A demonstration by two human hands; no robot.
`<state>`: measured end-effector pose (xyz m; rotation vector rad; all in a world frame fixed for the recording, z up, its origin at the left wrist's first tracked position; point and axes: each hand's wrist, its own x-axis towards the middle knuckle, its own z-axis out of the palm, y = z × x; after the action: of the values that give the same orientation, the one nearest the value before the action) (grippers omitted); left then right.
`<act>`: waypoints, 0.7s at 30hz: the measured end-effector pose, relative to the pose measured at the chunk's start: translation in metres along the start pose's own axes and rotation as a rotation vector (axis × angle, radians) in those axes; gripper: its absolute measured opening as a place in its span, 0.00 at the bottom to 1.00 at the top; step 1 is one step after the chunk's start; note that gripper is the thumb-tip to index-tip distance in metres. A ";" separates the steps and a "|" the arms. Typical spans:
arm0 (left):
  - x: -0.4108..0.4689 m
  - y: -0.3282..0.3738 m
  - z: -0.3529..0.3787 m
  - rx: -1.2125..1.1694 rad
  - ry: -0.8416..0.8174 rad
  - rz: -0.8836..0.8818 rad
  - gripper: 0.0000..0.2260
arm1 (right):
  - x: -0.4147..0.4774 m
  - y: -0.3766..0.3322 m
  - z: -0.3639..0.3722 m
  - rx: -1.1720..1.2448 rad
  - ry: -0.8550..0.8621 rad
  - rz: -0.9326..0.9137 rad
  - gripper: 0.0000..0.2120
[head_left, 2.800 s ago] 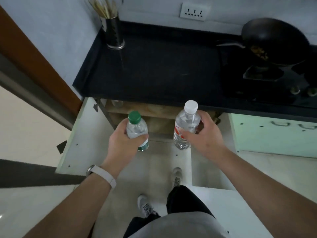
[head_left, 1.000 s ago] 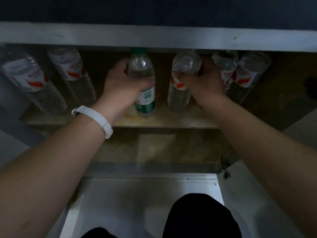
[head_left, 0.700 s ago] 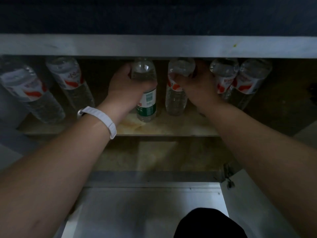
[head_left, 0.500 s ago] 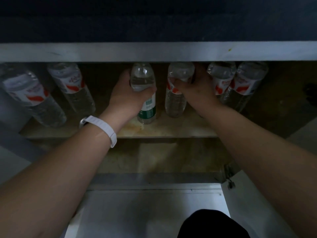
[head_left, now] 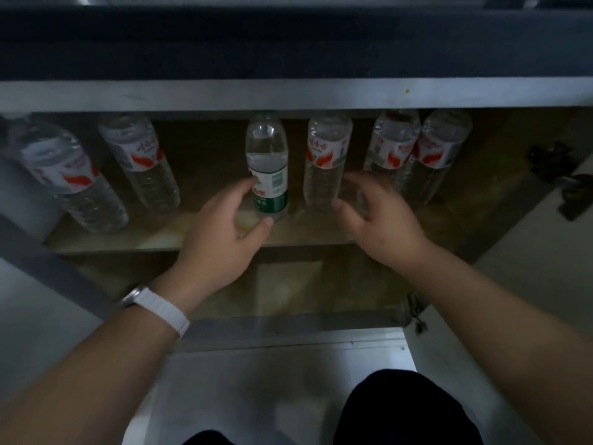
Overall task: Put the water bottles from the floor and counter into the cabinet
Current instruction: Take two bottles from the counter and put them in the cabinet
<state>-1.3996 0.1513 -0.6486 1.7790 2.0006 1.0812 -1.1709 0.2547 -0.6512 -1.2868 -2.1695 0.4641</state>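
Both hands are spread loose at the shelf front: the left hand curls beside the green bottle, fingertips just brushing its label, and the right hand hovers by the red bottle. Half a second ago each gripped its bottle; now both bottles stand upright, released in the cabinet.

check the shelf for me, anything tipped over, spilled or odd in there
Nothing is tipped or spilled. All six bottles stand upright on the shelf. The only odd one is the green-label bottle, among five red-label ones. Both hands, left hand and right hand, are open.
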 end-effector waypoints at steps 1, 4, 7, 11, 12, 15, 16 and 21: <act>-0.006 -0.001 -0.004 0.075 -0.016 0.037 0.27 | -0.006 -0.002 -0.002 -0.070 -0.015 -0.032 0.25; -0.020 0.002 -0.015 0.274 -0.058 0.141 0.25 | -0.023 -0.013 -0.006 -0.206 -0.035 -0.129 0.26; -0.031 0.007 -0.030 0.403 -0.087 0.198 0.24 | -0.032 -0.029 -0.009 -0.277 -0.068 -0.232 0.26; -0.047 0.025 -0.056 0.478 -0.105 0.208 0.21 | -0.043 -0.057 -0.020 -0.301 -0.142 -0.352 0.25; -0.051 0.030 -0.062 0.483 -0.112 0.203 0.21 | -0.046 -0.065 -0.025 -0.310 -0.149 -0.365 0.25; -0.062 0.051 -0.083 0.441 -0.141 0.181 0.21 | -0.053 -0.087 -0.051 -0.318 -0.175 -0.344 0.24; -0.064 0.060 -0.093 0.423 -0.154 0.166 0.21 | -0.056 -0.095 -0.062 -0.322 -0.197 -0.330 0.24; -0.069 0.121 -0.148 0.425 -0.186 0.139 0.20 | -0.074 -0.143 -0.139 -0.358 -0.351 -0.233 0.24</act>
<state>-1.3870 0.0311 -0.4848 2.1595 2.1303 0.5184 -1.1533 0.1224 -0.4853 -1.1747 -2.7572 0.2229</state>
